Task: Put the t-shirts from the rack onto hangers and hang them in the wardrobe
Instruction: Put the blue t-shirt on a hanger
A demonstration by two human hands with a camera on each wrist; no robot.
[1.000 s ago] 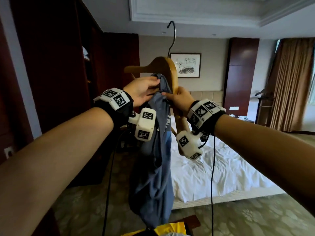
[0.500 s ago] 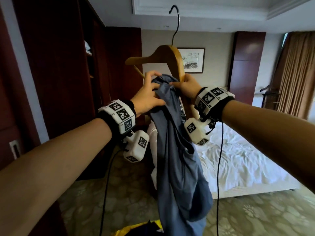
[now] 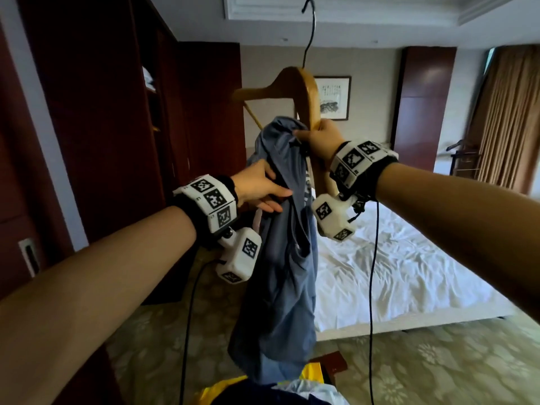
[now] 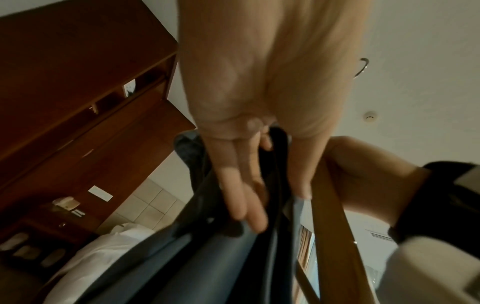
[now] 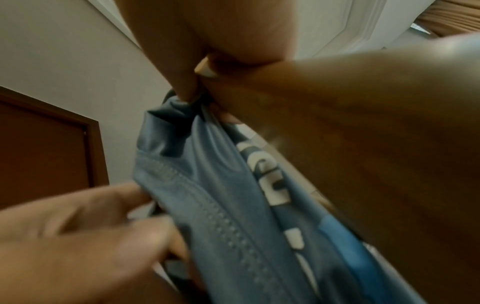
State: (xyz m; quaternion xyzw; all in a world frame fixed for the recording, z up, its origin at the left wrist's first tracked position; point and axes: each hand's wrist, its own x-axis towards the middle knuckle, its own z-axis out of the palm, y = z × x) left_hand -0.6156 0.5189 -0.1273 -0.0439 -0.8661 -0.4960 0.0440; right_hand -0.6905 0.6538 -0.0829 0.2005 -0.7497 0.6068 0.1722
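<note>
A wooden hanger [image 3: 306,92] with a black metal hook is held up at head height, turned almost edge-on. My right hand [image 3: 318,137] grips its near arm and pinches the bunched collar of a blue-grey t-shirt [image 3: 280,287] against the wood. The shirt hangs down in folds with white lettering [image 5: 272,181] on it. My left hand [image 3: 263,190] is lower on the shirt's left side, and its nearly straight fingers [image 4: 233,185] and thumb pinch a fold of the cloth. In the left wrist view the hanger [image 4: 330,216] runs past on the right.
A dark wood wardrobe [image 3: 102,127] stands open at the left. A bed with white sheets [image 3: 394,273] lies ahead right. Yellow and pale garments [image 3: 222,390] lie at the bottom edge. A valet stand [image 3: 464,153] and curtains [image 3: 508,112] are far right.
The hanger and shirt have risen in view. My left hand left the collar and moved down the shirt's left side. My right hand kept its hold.
</note>
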